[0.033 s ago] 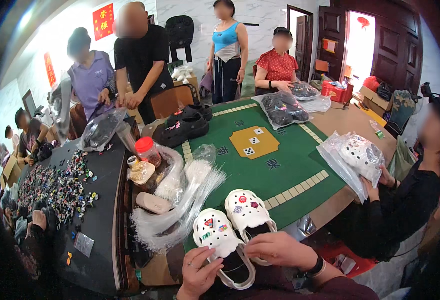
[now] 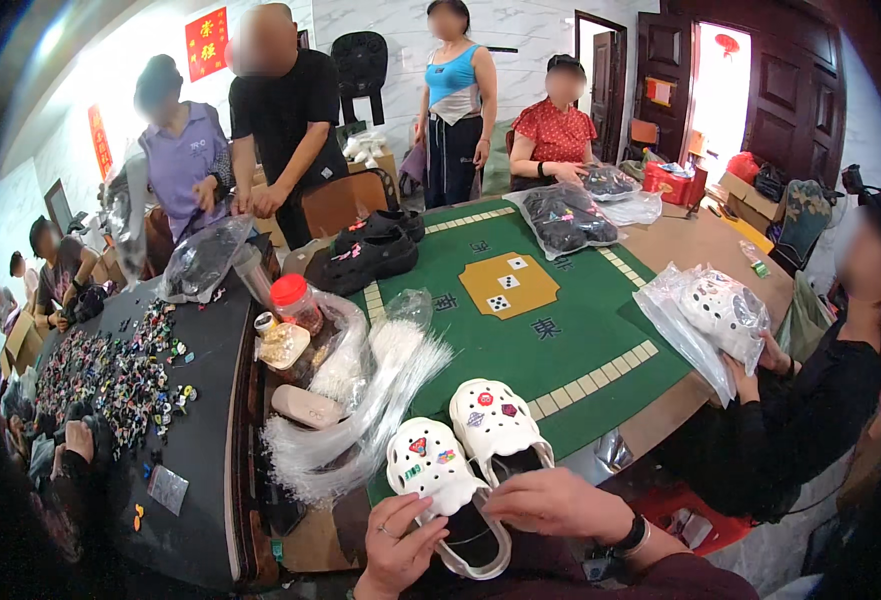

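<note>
I am finding the white left clog (image 2: 422, 460) directly between my hands at the table's near edge, its toe pointing in over the green mat (image 2: 620, 315) and its heel end hanging toward me. My left hand (image 2: 400, 545) is touching the left rim of the opening, thumb and forefinger slightly parted. My right hand (image 2: 560, 500) is curving narrowly over the clog's right rim; its fingertips are partly hidden, and I cannot tell whether either hand is gripping. The white right clog (image 2: 495, 420) is lying just beside, farther in from the edge.

Regarding markings: the left clog is carrying a red charm, a multicoloured charm and a green lettered charm; the right clog, a round red charm among others. The mat is bearing dark characters around a gold panel (image 2: 485, 288) with dice faces. A red wall sheet (image 2: 207, 44) is showing gold writing.

Farther out, clear strands (image 2: 360, 430) are covering the surface's left edge beside a red-lidded jar (image 2: 295, 300). Black clogs (image 2: 370, 265) are standing at the far left corner.
</note>
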A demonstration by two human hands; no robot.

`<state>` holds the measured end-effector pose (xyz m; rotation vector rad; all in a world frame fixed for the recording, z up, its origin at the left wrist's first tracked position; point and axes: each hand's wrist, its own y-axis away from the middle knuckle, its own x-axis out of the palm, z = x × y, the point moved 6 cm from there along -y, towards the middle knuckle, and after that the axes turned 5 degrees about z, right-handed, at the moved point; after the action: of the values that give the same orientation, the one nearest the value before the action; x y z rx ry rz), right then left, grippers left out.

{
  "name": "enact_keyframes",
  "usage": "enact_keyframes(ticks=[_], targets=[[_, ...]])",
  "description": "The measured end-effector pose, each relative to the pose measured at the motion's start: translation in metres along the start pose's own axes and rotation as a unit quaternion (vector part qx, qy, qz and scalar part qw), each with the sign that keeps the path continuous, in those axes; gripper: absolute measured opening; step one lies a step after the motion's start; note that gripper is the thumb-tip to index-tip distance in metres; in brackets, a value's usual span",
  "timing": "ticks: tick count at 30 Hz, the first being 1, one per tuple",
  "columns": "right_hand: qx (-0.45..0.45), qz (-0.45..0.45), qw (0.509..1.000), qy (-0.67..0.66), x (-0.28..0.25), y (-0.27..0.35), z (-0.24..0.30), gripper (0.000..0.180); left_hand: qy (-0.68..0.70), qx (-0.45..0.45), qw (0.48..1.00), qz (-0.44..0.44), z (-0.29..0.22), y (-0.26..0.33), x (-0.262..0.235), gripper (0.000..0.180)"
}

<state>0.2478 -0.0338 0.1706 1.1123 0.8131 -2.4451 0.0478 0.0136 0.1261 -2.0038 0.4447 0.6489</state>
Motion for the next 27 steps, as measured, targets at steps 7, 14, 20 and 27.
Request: enact_keyframes(ticks=[7,14,20,27], targets=[[-0.057,0.045,0.997,-0.030,0.028,-0.012,0.020,0.023,-0.004,0.018,1.000,0.003,-0.006,-0.002,0.004,0.026],[-0.082,0.024,0.995,-0.056,0.028,-0.017,0.030,0.022,0.005,0.060,0.998,0.001,-0.013,-0.007,-0.001,0.022],[-0.097,0.049,0.994,-0.030,0.022,-0.014,0.031,0.021,0.028,0.070,0.997,-0.015,-0.014,-0.005,-0.001,0.016],[-0.070,-0.007,0.995,-0.064,0.002,-0.006,0.028,0.018,-0.004,-0.012,1.000,0.014,0.000,0.000,0.003,0.024]])
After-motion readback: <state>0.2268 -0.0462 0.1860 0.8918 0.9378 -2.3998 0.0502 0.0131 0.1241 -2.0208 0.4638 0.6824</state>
